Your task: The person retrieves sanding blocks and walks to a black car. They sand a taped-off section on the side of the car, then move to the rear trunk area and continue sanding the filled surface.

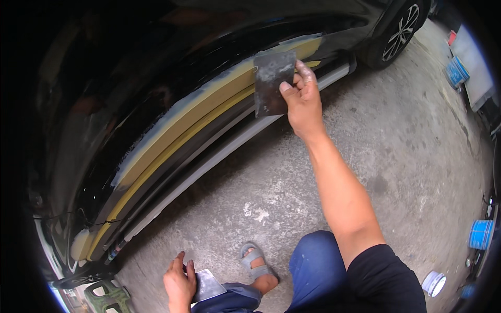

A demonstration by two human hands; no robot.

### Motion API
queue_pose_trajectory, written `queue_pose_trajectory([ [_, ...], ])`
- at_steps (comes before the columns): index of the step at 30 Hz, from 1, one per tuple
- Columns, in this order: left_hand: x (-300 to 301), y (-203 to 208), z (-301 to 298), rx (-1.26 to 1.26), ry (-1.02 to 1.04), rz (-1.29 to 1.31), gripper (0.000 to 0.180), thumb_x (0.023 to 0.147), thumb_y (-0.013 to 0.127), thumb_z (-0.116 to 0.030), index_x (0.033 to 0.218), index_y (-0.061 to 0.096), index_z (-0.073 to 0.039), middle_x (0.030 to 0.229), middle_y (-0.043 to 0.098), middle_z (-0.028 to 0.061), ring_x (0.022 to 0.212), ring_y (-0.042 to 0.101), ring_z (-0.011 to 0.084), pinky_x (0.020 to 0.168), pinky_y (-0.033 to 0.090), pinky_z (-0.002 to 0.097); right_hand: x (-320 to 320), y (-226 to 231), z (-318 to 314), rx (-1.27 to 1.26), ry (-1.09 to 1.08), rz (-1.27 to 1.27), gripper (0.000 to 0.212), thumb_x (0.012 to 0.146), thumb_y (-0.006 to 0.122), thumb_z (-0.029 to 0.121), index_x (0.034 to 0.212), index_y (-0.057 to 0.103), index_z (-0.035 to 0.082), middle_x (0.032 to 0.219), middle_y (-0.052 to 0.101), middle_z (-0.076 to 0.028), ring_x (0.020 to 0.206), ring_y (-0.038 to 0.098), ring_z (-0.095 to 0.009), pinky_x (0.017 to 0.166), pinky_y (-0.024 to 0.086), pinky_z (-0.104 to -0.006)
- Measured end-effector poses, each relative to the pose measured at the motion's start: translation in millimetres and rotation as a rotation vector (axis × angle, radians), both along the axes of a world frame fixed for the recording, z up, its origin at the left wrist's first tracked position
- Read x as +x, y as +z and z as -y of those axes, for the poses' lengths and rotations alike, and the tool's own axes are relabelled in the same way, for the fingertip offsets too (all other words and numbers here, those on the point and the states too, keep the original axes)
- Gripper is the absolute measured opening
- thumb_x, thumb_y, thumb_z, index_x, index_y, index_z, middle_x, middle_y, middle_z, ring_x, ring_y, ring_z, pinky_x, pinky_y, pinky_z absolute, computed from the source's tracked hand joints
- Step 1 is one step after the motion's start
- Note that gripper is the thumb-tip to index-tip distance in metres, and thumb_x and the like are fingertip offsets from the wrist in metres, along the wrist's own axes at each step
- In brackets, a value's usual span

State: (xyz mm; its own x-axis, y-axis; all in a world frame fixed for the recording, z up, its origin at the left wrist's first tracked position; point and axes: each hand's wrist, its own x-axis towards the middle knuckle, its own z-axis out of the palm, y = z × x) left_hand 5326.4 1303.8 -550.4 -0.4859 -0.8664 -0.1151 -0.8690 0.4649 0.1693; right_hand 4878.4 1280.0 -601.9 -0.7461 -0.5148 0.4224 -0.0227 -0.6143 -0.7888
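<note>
My right hand [303, 104] pinches a dark rectangular spreader [271, 99] by its right edge, thumb on the near face. Whitish smears mark the spreader's surface. It is held in front of the lower side of a black car [172, 57], hiding part of a tan filler band [214, 101]; I cannot tell whether it touches the car. Below, near my left knee, my left hand [179, 284] holds a flat grey metal plate [209, 286] at its thumb side, some fingers stretched out. Grey-blue feathered edges border the filler.
A car wheel [399, 34] stands at the upper right. Blue cans [481, 234] and a white tub [434, 283] lie along the right side. A green slotted object [107, 297] is at the lower left. My sandaled foot [255, 261] rests on the stained concrete floor [407, 141].
</note>
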Motion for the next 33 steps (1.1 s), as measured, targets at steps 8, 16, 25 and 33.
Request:
queue_pose_trajectory([
  [8, 1, 0, 1, 0.013, 0.014, 0.003, 0.03, 0.084, 0.064, -0.014, 0.111, 0.062, 0.001, 0.079, 0.064, 0.0189, 0.065, 0.064, 0.0324, 0.062, 0.051, 0.0411, 16, 5, 1, 0.006, -0.004, -0.016, 0.055, 0.092, 0.05, -0.003, 0.141, 0.026, -0.003, 0.113, 0.059, -0.013, 0.099, 0.057, -0.013, 0.09, 0.046, -0.026],
  [16, 3, 3, 0, -0.001, 0.017, -0.004, 0.031, 0.084, 0.065, -0.014, 0.111, 0.062, 0.0, 0.079, 0.064, 0.0186, 0.065, 0.064, 0.0318, 0.062, 0.051, 0.0406, 27, 3, 8, 0.004, 0.022, -0.007, 0.055, 0.092, 0.05, -0.003, 0.141, 0.026, -0.001, 0.113, 0.058, -0.013, 0.099, 0.058, -0.013, 0.088, 0.047, -0.0251],
  [25, 6, 6, -1, -0.012, 0.03, -0.019, 0.031, 0.083, 0.065, -0.014, 0.111, 0.062, -0.001, 0.076, 0.064, 0.0168, 0.064, 0.064, 0.0306, 0.06, 0.051, 0.0402, 48, 7, 12, 0.012, 0.045, -0.072, 0.055, 0.092, 0.051, 0.0, 0.141, 0.027, -0.001, 0.114, 0.059, -0.014, 0.101, 0.058, -0.014, 0.089, 0.047, -0.0258],
  [33, 7, 8, -1, 0.01, 0.07, 0.005, 0.032, 0.083, 0.066, -0.016, 0.112, 0.062, -0.002, 0.078, 0.065, 0.016, 0.065, 0.065, 0.0294, 0.06, 0.051, 0.0396, 75, 9, 18, 0.032, 0.066, -0.088, 0.053, 0.092, 0.05, -0.001, 0.14, 0.029, -0.001, 0.112, 0.059, -0.014, 0.098, 0.059, -0.014, 0.088, 0.047, -0.026],
])
